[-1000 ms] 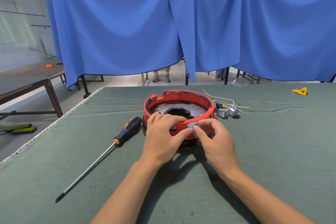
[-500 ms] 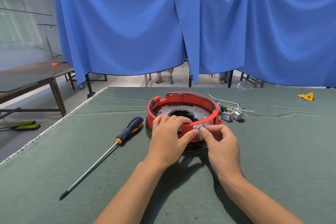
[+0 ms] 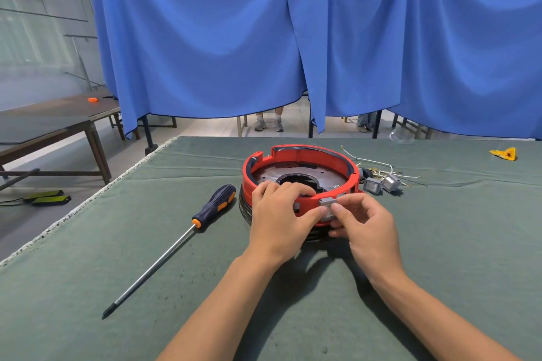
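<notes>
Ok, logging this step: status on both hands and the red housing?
Left hand grips round red plastic housing, near rim. Right hand pinches small grey clip against that rim. Black-and-orange screwdriver lies left, apart.

— Where is the camera?
— On the person's head, facing forward and down over the green table [image 3: 88, 287]; both forearms enter from the bottom edge.
— How near is the work?
— Close. The left hand [image 3: 278, 223] grips the red ring [image 3: 305, 159] just below the picture's middle, and the small grey piece [image 3: 328, 203] pinched by the right hand [image 3: 369, 228] shows plainly.
— And farther off?
— The wide lens reaches the blue curtain [image 3: 205, 38] past the table's far edge, filling the upper half, and a side table [image 3: 58, 117] at left.
</notes>
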`<action>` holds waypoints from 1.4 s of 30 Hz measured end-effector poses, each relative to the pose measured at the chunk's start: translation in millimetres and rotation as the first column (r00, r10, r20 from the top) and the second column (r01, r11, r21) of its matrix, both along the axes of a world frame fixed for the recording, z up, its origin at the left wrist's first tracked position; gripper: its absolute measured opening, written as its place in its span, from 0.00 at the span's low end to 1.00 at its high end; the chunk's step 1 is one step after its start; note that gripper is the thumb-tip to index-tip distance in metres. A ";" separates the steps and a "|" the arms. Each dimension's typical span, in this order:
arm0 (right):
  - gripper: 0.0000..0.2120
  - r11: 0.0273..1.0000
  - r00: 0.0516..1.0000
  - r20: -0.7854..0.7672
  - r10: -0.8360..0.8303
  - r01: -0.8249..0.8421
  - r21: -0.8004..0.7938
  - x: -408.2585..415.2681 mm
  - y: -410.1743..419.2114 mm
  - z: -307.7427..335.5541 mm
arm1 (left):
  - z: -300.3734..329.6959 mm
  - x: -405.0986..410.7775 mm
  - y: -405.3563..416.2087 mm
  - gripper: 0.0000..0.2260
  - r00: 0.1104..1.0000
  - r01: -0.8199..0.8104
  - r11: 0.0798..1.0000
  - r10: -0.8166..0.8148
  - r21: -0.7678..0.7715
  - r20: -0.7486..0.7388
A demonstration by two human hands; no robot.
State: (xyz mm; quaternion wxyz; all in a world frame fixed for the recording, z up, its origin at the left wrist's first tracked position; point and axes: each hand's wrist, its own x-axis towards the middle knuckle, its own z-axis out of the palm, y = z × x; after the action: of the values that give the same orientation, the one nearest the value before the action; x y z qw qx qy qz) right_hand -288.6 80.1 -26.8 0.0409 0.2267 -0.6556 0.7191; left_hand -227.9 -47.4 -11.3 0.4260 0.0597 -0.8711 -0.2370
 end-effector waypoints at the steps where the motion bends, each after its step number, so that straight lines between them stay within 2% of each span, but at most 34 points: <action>1: 0.08 0.996 0.995 -0.090 -0.036 0.043 0.080 -1.8 1.1 1.1 | 0.6 -0.7 -0.7 0.11 1.000 -0.008 1.000 0.008 0.024 0.015; 4: 0.08 0.919 0.884 -0.462 -0.073 0.239 0.312 -7.4 8.6 8.1 | 3.7 -2.4 -1.8 0.09 0.996 -0.026 0.990 0.013 0.137 0.093; 6: 0.11 0.886 0.848 -0.531 0.008 0.240 0.396 -12.3 13.4 10.1 | 5.0 -2.4 -3.2 0.08 0.991 -0.025 0.981 -0.001 0.191 0.133; 8: 0.11 0.876 0.881 -0.460 0.109 0.133 0.464 -18.8 16.9 11.2 | 5.1 -2.2 -3.9 0.06 0.990 -0.013 0.980 -0.015 0.197 0.140; 11: 0.08 0.889 0.912 -0.357 0.201 -0.017 0.458 -26.3 18.9 12.6 | 6.4 -2.1 -4.1 0.07 0.991 0.000 0.986 -0.023 0.168 0.135; 17: 0.05 0.892 0.919 -0.345 0.189 -0.013 0.453 -27.7 14.9 10.6 | 7.0 -3.1 -5.6 0.06 0.994 0.026 0.993 -0.038 0.114 0.103; 20: 0.06 0.899 0.920 -0.334 0.207 -0.044 0.437 -29.3 16.4 14.6 | 5.0 -2.7 -5.7 0.06 0.996 0.041 0.993 -0.050 0.114 0.078; 29: 0.07 0.903 0.920 -0.360 0.158 0.013 0.430 -27.1 11.2 19.6 | 7.7 -3.2 -5.2 0.06 0.994 0.011 0.993 -0.023 0.120 0.106; 32: 0.04 0.888 0.917 -0.353 0.184 -0.001 0.460 -29.0 13.3 19.3 | 7.4 -2.7 -5.6 0.07 0.995 0.028 0.996 -0.036 0.089 0.092; 37: 0.06 0.875 0.911 -0.304 0.280 -0.112 0.471 -35.7 20.9 20.0 | 6.1 -2.2 -5.4 0.07 0.997 0.047 0.996 -0.051 0.077 0.060; 42: 0.04 0.876 0.909 -0.319 0.268 -0.091 0.474 -37.5 18.8 19.6 | 5.3 0.0 -7.4 0.06 0.994 0.066 0.991 -0.075 0.113 0.080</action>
State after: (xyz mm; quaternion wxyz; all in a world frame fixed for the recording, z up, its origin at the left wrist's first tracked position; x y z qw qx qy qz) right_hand -326.1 98.9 -7.2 0.0439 0.4241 -0.7591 0.4920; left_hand -227.9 -54.8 -6.0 0.3763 0.0624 -0.8754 -0.2970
